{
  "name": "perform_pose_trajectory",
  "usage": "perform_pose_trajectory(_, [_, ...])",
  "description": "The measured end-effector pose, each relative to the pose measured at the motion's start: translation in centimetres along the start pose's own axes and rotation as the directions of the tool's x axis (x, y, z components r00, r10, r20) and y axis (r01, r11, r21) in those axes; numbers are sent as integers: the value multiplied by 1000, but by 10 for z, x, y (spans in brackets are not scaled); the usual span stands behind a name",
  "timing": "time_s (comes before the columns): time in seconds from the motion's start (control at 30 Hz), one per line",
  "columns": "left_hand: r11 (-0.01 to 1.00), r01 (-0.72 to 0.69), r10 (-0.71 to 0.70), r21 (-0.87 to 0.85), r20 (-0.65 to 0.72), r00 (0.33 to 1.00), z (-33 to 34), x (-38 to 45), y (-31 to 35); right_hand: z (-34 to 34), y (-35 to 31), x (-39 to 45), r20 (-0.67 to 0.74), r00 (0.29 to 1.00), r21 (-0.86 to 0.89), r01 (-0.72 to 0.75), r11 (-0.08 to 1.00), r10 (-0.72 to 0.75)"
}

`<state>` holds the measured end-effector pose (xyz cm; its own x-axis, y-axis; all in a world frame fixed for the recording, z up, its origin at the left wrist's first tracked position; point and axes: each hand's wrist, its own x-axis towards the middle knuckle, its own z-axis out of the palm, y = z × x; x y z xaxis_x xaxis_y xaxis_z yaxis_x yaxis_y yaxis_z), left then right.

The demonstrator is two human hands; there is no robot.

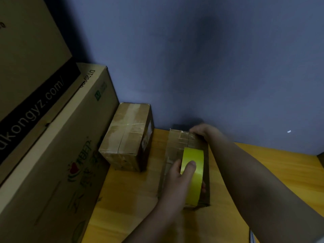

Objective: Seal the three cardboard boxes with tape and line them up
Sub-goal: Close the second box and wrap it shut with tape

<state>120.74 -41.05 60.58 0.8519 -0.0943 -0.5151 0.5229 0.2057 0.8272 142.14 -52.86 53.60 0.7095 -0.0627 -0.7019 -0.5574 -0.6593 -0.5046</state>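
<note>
A: Two small cardboard boxes in view on the wooden table (233, 186). Near box (177, 151) sits centre; yellow tape roll (193, 174) stands on edge on its top.

B: Hands?

A: Left hand (177, 179) grips the roll, thumb across the outer face, fingers curled round the far side. Right hand (201, 131) rests on the near box's far end, fingers bent over that edge.

B: Second box?

A: Taped box (126, 135) lies just left, apart from the first, touching the large printed carton (57, 155). Another big carton (29, 55) is stacked on top. Blue wall (210, 58) behind.
</note>
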Motion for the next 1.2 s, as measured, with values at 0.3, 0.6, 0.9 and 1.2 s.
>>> perform_pose_trajectory(0.3, [1000, -28, 28, 6, -1, 1000, -2, 5, -2, 14, 21, 4, -446, 851, 207, 398, 894, -276])
perform_pose_trajectory(0.6, [995, -75, 76, 61, -15, 997, 3, 10, 1, 12, 48, -15, -310, 863, 20, 425, 905, -398])
perform_pose_trajectory(0.9, [920, -104, 93, 378, 46, 995, 0, 8, 10, 84, 89, -189, -663, 693, 478, 684, 551, -284])
perform_pose_trajectory(1.2, [753, -239, 273, 613, 39, 961, -39, 24, 15, 141, 108, -211, -615, 684, 405, 701, 586, -392])
